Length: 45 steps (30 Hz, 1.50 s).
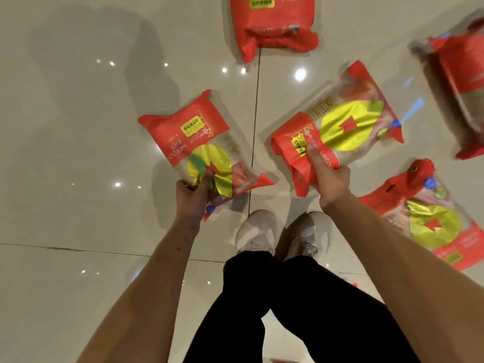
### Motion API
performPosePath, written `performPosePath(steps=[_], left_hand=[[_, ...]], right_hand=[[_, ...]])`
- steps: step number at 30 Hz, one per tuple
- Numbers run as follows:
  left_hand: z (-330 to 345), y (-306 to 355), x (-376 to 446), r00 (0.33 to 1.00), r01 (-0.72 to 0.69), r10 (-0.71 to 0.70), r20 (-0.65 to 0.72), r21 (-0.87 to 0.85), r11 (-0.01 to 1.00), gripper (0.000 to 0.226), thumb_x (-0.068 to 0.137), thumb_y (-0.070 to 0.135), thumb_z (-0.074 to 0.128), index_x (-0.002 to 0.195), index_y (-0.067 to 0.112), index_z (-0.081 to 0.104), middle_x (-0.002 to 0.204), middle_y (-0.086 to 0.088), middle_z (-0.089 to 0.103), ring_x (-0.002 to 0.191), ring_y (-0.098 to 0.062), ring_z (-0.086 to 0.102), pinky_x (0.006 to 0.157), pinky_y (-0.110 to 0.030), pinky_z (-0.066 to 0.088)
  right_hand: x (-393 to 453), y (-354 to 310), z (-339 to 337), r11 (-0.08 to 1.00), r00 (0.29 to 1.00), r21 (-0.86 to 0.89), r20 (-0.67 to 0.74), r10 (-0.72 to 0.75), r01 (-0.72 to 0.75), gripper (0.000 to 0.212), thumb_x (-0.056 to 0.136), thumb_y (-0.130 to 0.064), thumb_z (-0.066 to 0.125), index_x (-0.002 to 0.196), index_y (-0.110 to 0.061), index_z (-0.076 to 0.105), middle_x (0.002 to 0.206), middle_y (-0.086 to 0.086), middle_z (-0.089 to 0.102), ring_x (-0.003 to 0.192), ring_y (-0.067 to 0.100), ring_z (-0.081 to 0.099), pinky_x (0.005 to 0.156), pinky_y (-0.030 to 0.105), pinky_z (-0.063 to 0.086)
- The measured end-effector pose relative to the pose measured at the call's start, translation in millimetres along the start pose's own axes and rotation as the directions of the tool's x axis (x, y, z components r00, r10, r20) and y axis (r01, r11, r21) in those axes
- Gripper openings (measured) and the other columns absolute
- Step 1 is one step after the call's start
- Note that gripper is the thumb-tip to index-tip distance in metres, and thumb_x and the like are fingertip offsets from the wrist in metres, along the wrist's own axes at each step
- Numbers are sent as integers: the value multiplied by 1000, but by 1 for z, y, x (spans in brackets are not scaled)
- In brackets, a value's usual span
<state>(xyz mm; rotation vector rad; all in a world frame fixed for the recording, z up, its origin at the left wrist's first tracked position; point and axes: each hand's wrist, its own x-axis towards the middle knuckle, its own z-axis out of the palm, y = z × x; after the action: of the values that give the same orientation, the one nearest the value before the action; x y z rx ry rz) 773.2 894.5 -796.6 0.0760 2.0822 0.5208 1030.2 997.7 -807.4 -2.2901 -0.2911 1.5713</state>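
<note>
I stand over a glossy tiled floor and hold a red and gold packet in each hand. My left hand [195, 193] grips the near end of the left packet [193, 137], thumb on its gold circle. My right hand [328, 176] grips the red end of the right packet [340, 127], thumb pressed on top. Both packets are clear bags with red ends, a gold disc and stacked pale contents. They appear lifted above the floor.
Three more such packets lie on the floor: one at the top [272, 24], one blurred at the far right [461, 82], one at the lower right [429, 218]. My shoes [282, 231] and dark trouser legs fill the lower middle. Bare tile [78, 127] stretches left.
</note>
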Motion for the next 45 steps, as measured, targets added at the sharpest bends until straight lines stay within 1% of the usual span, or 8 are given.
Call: performPosePath(steps=[5, 8, 11, 15, 19, 26, 32, 45], left_hand=[[-28, 43, -44, 997, -11, 10, -78, -14, 1000, 47, 76, 33, 87, 91, 2, 55, 82, -6, 64, 70, -15, 69, 50, -23, 55], [-54, 70, -66, 1000, -5, 6, -30, 53, 999, 76, 52, 43, 96, 97, -10, 66, 88, -18, 74, 79, -28, 74, 65, -41, 64], [-71, 119, -122, 999, -20, 18, 39, 51, 999, 57, 64, 24, 92, 93, -14, 60, 78, -19, 66, 67, -25, 65, 58, -35, 56], [-88, 189, -220, 967, -207, 191, 167, 83, 975, 26, 79, -1, 80, 73, 7, 56, 54, 8, 60, 42, -3, 56, 42, -23, 47], [-113, 271, -328, 924, -287, 269, 273, 29, 957, 47, 83, -4, 77, 114, 5, 44, 89, -9, 66, 66, -15, 69, 50, -25, 57], [-142, 419, -524, 722, -543, 525, 450, -103, 834, 43, 84, -6, 74, 112, 13, 48, 104, -14, 73, 75, -15, 75, 58, -29, 60], [-170, 479, -674, 510, -665, 657, 555, -230, 711, 43, 85, 2, 75, 117, 14, 49, 104, -8, 76, 84, -23, 76, 65, -38, 60], [-190, 530, -800, 34, -769, 487, 873, -289, 570, 43, 85, 10, 77, 118, 18, 51, 111, -10, 75, 93, -29, 76, 69, -42, 62]], right_hand=[[-46, -45, -34, 999, 993, 2, -116, 35, -35, 85, 67, -52, 86, 126, -13, 40, 112, 4, 62, 91, 18, 66, 71, 31, 61], [-91, -75, -66, 999, 988, -31, -156, 16, -21, 115, 48, -70, 84, 137, -12, 41, 122, 6, 62, 107, 28, 64, 97, 46, 55], [-129, -87, -103, 1000, 989, -10, -146, -20, 19, 119, 38, -74, 87, 134, -16, 45, 118, 6, 68, 103, 28, 69, 95, 49, 56], [-226, -137, -147, 997, 997, 74, -77, 6, 0, 85, 62, -53, 90, 125, -18, 46, 109, 5, 67, 88, 24, 71, 65, 36, 62], [-329, -193, -214, 991, 1000, 132, 3, -31, 30, 59, 77, -29, 87, 119, -12, 49, 94, 4, 65, 70, 17, 65, 41, 19, 50], [-514, -299, -349, 907, 931, 219, -10, -365, 359, 60, 66, -12, 92, 114, -8, 57, 96, 11, 74, 69, 7, 74, 54, 22, 56], [-655, -327, -433, 745, 829, 366, -203, -521, 557, 86, 44, -44, 100, 117, -23, 59, 99, 3, 79, 90, 25, 77, 75, 43, 63], [-827, -261, -440, 512, 637, 431, -690, -343, 743, 64, 64, -26, 94, 118, -31, 60, 104, -7, 76, 91, 14, 75, 72, 37, 64]])
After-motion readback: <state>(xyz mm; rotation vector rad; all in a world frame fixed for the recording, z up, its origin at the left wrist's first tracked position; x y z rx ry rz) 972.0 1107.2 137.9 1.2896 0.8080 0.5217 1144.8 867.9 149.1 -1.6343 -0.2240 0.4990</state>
